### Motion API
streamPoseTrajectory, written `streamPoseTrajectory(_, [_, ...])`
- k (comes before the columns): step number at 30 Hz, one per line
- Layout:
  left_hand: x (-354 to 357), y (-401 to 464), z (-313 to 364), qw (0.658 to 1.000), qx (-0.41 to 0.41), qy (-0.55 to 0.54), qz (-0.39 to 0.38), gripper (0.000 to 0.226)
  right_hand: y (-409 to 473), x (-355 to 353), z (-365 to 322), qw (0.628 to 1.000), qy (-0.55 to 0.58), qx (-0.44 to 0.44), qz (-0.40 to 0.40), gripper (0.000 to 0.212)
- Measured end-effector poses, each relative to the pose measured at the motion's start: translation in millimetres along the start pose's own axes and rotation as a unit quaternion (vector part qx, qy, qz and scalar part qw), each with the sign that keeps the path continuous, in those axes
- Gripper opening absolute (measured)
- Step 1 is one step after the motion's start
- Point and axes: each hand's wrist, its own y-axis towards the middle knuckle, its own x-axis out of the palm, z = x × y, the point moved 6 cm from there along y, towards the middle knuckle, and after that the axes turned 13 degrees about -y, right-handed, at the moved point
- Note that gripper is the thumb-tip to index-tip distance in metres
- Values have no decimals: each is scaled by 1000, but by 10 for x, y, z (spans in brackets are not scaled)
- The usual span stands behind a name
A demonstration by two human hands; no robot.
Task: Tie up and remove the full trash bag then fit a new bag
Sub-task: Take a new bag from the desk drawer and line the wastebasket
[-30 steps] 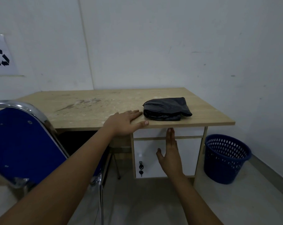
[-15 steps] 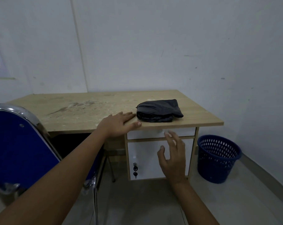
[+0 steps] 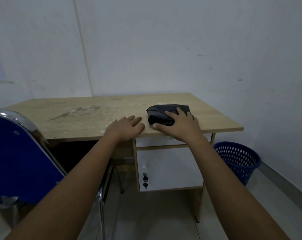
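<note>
Resting flat with straight fingers, the left hand [image 3: 125, 129] lies on the worktop [image 3: 88, 116]. At its 3 o'clock, the right hand [image 3: 178, 123] presses spread fingers onto the folded bag [image 3: 157, 112]. Bin [image 3: 236, 161] at 4 o'clock.

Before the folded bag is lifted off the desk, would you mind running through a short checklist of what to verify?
1. Right hand on the folded black bag: ok, fingers lie over its top, thumb at its near edge.
2. Firm grip on the bag: cannot tell, the fingers look only lightly bent.
3. Left hand out of the way: ok, flat on the desk beside the bag, apart from it.
4. Blue basket within view: ok, on the floor right of the desk.
5. Basket free of an old bag: cannot tell, its inside is mostly hidden.
</note>
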Motion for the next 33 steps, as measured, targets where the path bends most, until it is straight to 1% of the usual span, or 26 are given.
streamPoseTrajectory(1, [-1,19,13,1000,-2,-11,2,77,22,8,0,1000,-8,-1,-11,108])
streamPoseTrajectory(2, [-1,45,33,1000,-11,-22,2,79,45,5,-2,1000,-7,-3,-12,101])
streamPoseTrajectory(3, [11,69,63,999,-26,-26,3,78,62,-4,-7,1000,-4,-7,-3,89])
streamPoseTrajectory(5, [47,131,162,998,-60,-25,15,66,82,-46,-12,999,0,-17,37,59])
streamPoseTrajectory(6, [55,153,227,996,-78,-29,22,60,86,-74,-7,998,7,-21,53,49])
streamPoseTrajectory(8, [47,181,362,993,-110,-47,23,58,103,-148,38,996,41,-32,68,40])
streamPoseTrajectory(11, [-51,210,545,987,-122,-104,-10,66,176,-363,222,992,116,-15,54,37])
streamPoseTrajectory(14, [-299,212,826,974,-71,-210,-41,67,294,-718,406,982,186,27,33,35])
streamPoseTrajectory(15, [-406,207,935,971,-53,-227,-45,66,336,-851,446,979,197,39,28,36])
streamPoseTrajectory(19, [-931,235,1432,973,-16,-221,-68,64,507,-1511,548,970,230,72,33,36])
streamPoseTrajectory(24, [-1582,354,2069,977,-12,-196,-88,60,680,-2383,798,964,240,108,33,34])
streamPoseTrajectory(29, [-1916,607,2838,982,-5,-167,-88,57,804,-3050,1449,961,228,156,18,37])
streamPoseTrajectory(33, [-1868,913,3585,983,11,-160,-85,54,892,-3360,2168,957,220,184,37,36])
